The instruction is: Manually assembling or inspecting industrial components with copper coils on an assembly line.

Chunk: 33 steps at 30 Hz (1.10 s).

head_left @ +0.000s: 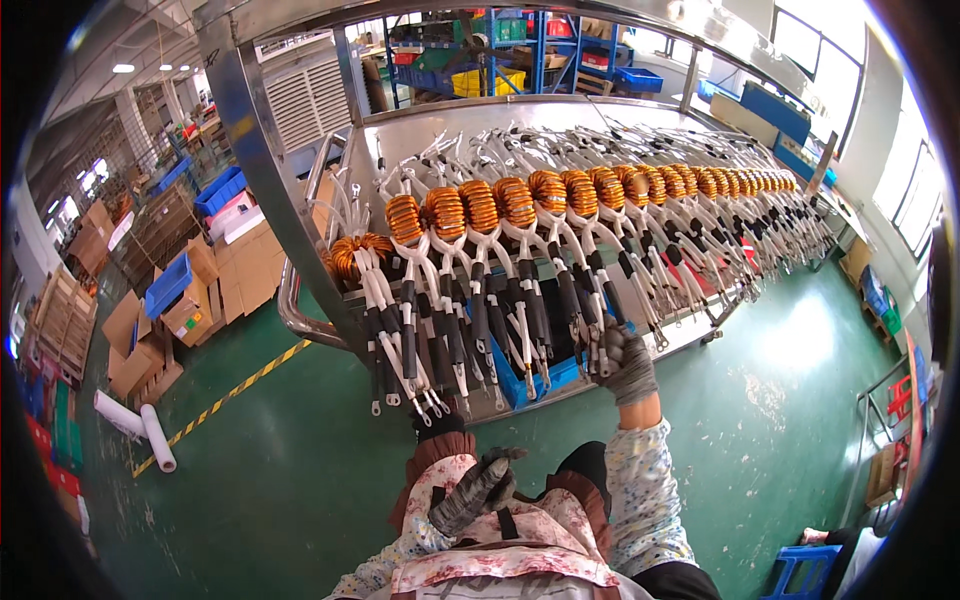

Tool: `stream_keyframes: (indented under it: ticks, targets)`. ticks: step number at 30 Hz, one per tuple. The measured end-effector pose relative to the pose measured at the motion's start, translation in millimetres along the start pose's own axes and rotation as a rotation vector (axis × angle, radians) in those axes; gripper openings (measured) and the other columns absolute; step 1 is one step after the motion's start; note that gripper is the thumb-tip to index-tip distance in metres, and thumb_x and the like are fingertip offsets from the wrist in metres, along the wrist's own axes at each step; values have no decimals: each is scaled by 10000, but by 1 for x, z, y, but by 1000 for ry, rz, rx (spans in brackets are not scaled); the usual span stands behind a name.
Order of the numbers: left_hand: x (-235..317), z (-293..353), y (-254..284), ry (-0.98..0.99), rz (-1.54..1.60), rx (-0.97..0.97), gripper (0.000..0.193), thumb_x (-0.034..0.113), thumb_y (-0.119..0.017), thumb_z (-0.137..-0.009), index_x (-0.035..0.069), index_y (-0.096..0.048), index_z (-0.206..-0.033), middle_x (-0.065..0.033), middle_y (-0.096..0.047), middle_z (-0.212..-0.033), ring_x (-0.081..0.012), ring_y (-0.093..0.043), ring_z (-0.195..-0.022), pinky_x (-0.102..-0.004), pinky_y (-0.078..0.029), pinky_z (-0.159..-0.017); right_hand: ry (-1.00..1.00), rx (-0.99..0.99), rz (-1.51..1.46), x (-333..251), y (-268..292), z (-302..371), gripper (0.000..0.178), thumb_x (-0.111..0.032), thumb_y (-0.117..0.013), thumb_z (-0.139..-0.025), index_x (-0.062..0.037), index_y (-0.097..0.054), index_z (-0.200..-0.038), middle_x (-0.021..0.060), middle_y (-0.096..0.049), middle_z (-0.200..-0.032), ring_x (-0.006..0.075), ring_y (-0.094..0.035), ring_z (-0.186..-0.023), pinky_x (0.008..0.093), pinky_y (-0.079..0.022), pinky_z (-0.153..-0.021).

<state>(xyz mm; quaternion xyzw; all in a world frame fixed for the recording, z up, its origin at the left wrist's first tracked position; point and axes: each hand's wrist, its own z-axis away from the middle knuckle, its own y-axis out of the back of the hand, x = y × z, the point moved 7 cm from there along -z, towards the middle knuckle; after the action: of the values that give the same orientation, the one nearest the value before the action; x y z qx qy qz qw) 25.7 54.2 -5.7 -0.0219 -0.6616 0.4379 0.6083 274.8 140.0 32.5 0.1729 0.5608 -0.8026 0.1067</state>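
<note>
A long row of copper-wound ring coils lies along a metal cart, their white-and-black sleeved leads hanging over the near edge with metal lugs at the ends. My right hand, in a grey glove, is closed around the lower ends of some leads left of the row's middle; its fingertips are partly hidden. Low in front of my floral apron, my left hand, also in a grey glove, is held loosely bent with thumb and fingers apart and nothing in it. At the left end, one coil sits lower than the others.
The cart's steel frame rises at the left and crosses overhead. A blue bin shows behind the hanging leads. Cardboard boxes and white rolls are on the green floor at left, and a blue stool at lower right.
</note>
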Motion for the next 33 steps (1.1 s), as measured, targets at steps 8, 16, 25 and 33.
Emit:
stream_keyframes:
  ticks: [8,16,25,33]
  targets:
    - [-4,1,-2,47,22,36,424,334,-441,-915,56,-429,-1235,-2,-495,-597,-62,-397,-448,-207,-322,-405,1246,245,1516,-29,-60,67,228,-232,-505,-872,-22,-554,-946,33,-485,-561,161,-476,-492,333,-390,-453]
    - [2,2,-13,103,69,31,405,347,-458,-905,87,-440,-1216,32,-408,-621,-54,-348,-491,-198,-295,-430,378,-9,614,-24,-47,19,249,-325,-537,-870,-86,-579,-928,-1,-518,-565,80,-371,-375,215,-263,-339]
    - [-7,16,9,128,140,130,268,350,-512,-880,98,-544,-968,45,-358,-581,-54,-318,-477,-204,-264,-417,389,80,786,-30,-19,6,264,-325,-535,-865,-66,-572,-827,2,-452,-479,93,-385,-339,218,-251,-322]
    - [9,52,70,74,-235,424,236,283,-661,-792,86,-548,-853,40,-499,-717,-43,-446,-625,-205,-377,-535,608,142,801,-39,-7,15,260,-357,-533,-862,-106,-533,-794,-24,-430,-490,87,-366,-351,213,-246,-323]
